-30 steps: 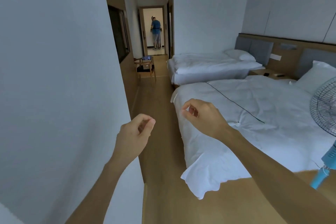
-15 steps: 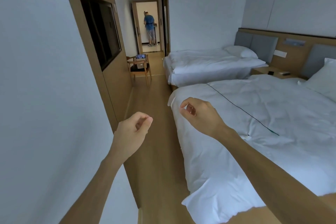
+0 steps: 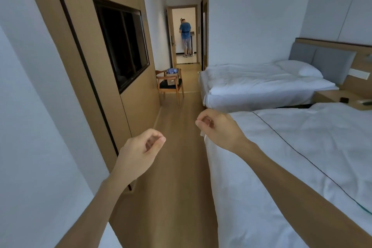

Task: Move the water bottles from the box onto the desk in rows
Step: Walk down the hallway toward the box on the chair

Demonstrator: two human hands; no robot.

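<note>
Both hands are up in front with nothing in them. Left hand [image 3: 141,152] is out over the wood floor [image 3: 181,167], fingers curled in loosely with the thumb tip meeting the forefinger, empty. Right hand [image 3: 218,128] is a bit further out, just over the near corner of the closest bed [image 3: 302,157], same deal: fingers bent inward, thumb against the fingertips, not gripping anything.

On the left there's a white wall, then a wood-panelled wall [image 3: 84,26] with a dark screen [image 3: 122,46] set into it. The near bed has white sheets with a thin dark line running across. Past it sits a second bed [image 3: 251,84] with a pillow [image 3: 300,68] against a grey headboard, and a nightstand [image 3: 334,97] between the two.

Further down the aisle, a wooden chair [image 3: 171,88] stands just beside the panelled wall, and the box [image 3: 172,78] rests on its seat with the water bottles [image 3: 172,71] poking out the top, bluish, too small to count. Way at the back, through an open doorway, a person in a blue shirt [image 3: 185,37] stands facing away.
</note>
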